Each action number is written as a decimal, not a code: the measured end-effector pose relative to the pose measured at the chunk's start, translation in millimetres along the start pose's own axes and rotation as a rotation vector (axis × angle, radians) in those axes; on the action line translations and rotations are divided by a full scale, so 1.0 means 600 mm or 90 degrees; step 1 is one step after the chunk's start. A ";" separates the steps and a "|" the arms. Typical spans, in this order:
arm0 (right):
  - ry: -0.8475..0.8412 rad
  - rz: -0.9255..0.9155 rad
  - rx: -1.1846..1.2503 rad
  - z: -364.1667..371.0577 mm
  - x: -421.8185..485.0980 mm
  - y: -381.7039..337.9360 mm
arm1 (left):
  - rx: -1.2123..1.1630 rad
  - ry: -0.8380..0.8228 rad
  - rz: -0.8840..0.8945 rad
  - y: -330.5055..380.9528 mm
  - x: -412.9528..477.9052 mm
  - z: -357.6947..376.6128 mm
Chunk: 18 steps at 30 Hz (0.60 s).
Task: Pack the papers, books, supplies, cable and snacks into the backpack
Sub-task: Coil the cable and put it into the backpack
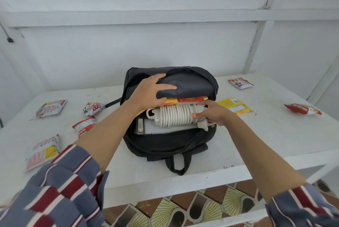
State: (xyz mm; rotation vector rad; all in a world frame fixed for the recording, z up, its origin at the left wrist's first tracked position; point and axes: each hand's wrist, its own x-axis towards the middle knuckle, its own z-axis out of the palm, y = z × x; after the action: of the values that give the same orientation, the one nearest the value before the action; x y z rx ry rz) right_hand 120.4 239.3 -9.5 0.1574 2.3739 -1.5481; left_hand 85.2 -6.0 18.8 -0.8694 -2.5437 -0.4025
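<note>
Left hand [152,90] grips the backpack flap [192,81], raised; right hand [212,114] clasps the coiled extension cable [174,116] in the backpack [165,146] mouth, over the books [161,128]. I'd keep the flap high and slide the coil flat. Snack packets [84,126] lie on the desk [256,144].

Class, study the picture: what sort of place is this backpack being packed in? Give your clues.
Probably a simple home room: bare white-painted panel wall, a plain white table, and patterned flooring below.
</note>
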 end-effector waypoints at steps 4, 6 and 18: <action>0.051 0.015 0.007 0.003 0.002 0.002 | 0.125 0.086 0.124 0.003 -0.008 0.011; 0.077 0.005 0.003 0.006 -0.001 0.001 | 0.171 0.113 0.179 0.008 -0.013 0.016; 0.177 -0.053 -0.011 0.016 -0.023 0.006 | 0.139 -0.036 0.139 0.025 -0.037 0.030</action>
State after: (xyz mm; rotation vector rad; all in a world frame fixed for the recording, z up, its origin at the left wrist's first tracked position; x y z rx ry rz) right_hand 136.5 233.0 -11.9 0.2898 2.6349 -1.6368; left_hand 105.2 1.1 -5.6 -1.0696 -2.4501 -0.0321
